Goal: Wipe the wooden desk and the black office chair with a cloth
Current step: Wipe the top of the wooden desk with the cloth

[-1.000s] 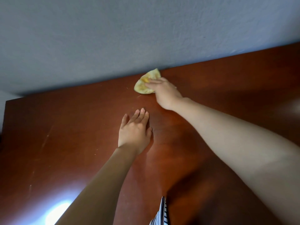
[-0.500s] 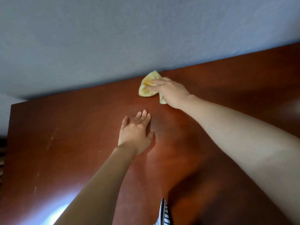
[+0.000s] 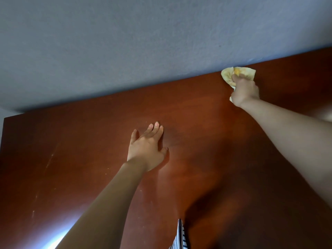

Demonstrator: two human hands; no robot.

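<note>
wall: all I get on my feed is a plain blue-grey textured wall (image 3: 143, 42), evenly lit
light: whitish glare patch (image 3: 53, 241) low left

Right hand (image 3: 245, 91) presses yellow cloth (image 3: 228, 74) at desk (image 3: 89, 150) back edge — left hand (image 3: 146, 150) flat.

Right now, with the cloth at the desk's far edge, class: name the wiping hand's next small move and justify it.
Probably slide the cloth rightward along the wall: the right hand grips it at the far edge of the desk, and bare wood stretches on to its right. The left hand rests flat, bracing; pale specks near it could wait for a later pass.
</note>
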